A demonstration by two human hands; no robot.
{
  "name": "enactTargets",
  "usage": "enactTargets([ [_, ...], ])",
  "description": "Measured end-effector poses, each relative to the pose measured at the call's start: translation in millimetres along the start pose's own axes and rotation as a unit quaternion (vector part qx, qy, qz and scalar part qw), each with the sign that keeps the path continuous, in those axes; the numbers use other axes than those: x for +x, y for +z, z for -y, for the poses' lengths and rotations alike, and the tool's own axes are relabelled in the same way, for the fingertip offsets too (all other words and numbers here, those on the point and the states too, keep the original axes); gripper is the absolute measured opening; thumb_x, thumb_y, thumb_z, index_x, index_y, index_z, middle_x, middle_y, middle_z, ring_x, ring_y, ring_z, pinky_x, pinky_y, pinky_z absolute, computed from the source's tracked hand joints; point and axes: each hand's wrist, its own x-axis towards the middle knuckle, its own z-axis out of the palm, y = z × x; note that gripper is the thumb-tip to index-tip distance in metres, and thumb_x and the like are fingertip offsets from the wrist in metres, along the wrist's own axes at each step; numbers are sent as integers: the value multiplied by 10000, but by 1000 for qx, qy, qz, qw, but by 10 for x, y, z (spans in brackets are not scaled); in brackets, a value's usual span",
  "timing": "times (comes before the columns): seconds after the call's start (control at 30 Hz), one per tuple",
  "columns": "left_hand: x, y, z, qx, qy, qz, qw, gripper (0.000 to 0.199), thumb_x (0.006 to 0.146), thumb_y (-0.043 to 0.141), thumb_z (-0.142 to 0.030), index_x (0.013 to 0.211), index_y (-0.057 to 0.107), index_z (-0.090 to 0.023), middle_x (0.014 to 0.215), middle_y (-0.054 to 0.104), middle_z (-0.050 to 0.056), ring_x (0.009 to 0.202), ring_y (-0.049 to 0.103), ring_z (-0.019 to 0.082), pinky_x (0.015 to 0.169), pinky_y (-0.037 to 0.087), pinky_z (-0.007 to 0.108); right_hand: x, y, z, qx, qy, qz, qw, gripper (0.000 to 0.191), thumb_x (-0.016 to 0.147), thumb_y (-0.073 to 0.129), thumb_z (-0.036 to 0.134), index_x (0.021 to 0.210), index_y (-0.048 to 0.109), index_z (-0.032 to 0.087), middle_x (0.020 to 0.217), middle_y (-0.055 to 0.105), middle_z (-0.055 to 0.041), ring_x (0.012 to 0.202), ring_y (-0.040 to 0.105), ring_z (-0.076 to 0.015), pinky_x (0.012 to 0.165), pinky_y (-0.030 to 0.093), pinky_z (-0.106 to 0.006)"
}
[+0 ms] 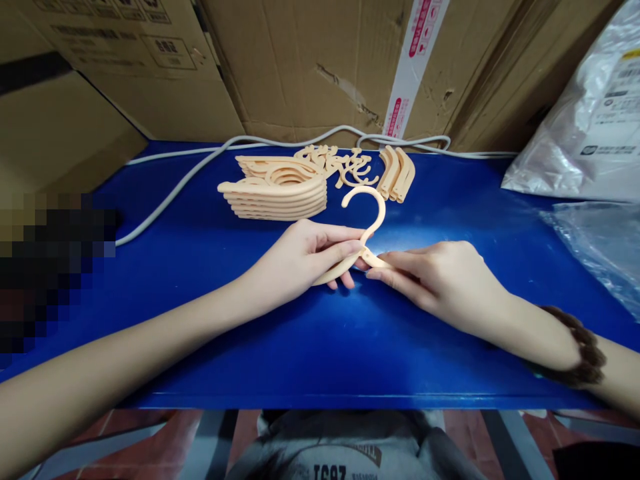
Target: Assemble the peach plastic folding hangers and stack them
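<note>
Between my hands, above the blue table [240, 360], is a cream plastic hanger [383, 207] with its hook pointing up and curling left. My left hand [313, 250] is closed round the base of the hook and one curved arm. My right hand [440, 277] pinches the other arm piece [376, 259] close to the joint; my fingers hide its far part. Beyond them lies a stack of cream hangers [280, 200]. Right of the stack are a heap of loose hooks [357, 167] and several curved arm pieces [397, 175].
Cardboard boxes [300, 67] stand along the back edge. A grey cable [175, 193] runs across the table's rear and left. At the right lie a white plastic package [575, 127] and a clear plastic bag [600, 240]. The table's front edge is close to my body.
</note>
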Motion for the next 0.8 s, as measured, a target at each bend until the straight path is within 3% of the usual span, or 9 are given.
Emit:
enactTargets([
  [0.3,2,32,8,-10,-28,15,999,336,965,530,-233,1245,650,-92,634,661,7,513,615,88,455,454,142,-2,-18,17,32,17,1,999,536,1015,314,520,865,730,216,630,678,-26,503,548,-106,509,211,-274],
  [0.4,-7,21,29,42,-2,22,999,317,979,498,-256,1200,673,-111,659,674,7,508,608,85,445,425,148,9,-23,11,41,20,14,999,541,1010,313,533,867,729,218,635,673,-28,511,548,-109,514,214,-271],
  [0.47,-24,19,49,130,43,12,991,323,993,463,-288,1173,686,-140,712,701,11,525,616,89,484,433,167,18,-26,4,40,23,20,999,554,1004,314,546,844,725,211,617,654,-30,511,542,-111,515,215,-268],
  [0.53,-47,26,75,266,95,-14,959,350,1002,424,-302,1212,666,-163,801,734,28,611,657,121,568,454,201,29,-28,-9,33,23,24,999,556,996,326,554,816,718,203,604,638,-31,513,536,-114,517,216,-265],
  [0.6,-68,38,102,394,134,-41,908,392,1003,398,-300,1312,599,-164,969,753,68,781,703,184,645,459,242,39,-26,-28,29,20,26,999,542,989,345,551,797,709,199,596,626,-28,510,528,-116,518,216,-263],
  [0.7,-82,47,133,488,172,-51,854,425,1006,412,-355,1365,534,-164,1154,721,95,943,704,246,632,420,260,51,-15,-67,35,2,21,999,517,989,367,536,797,705,194,589,617,-20,508,527,-117,520,223,-262],
  [0.8,-75,37,151,527,196,-46,826,341,1012,424,-398,1153,629,-163,948,755,61,779,709,226,527,315,256,61,-7,-112,28,-48,-27,998,459,992,409,503,832,702,189,655,654,-20,559,545,-126,560,268,-265],
])
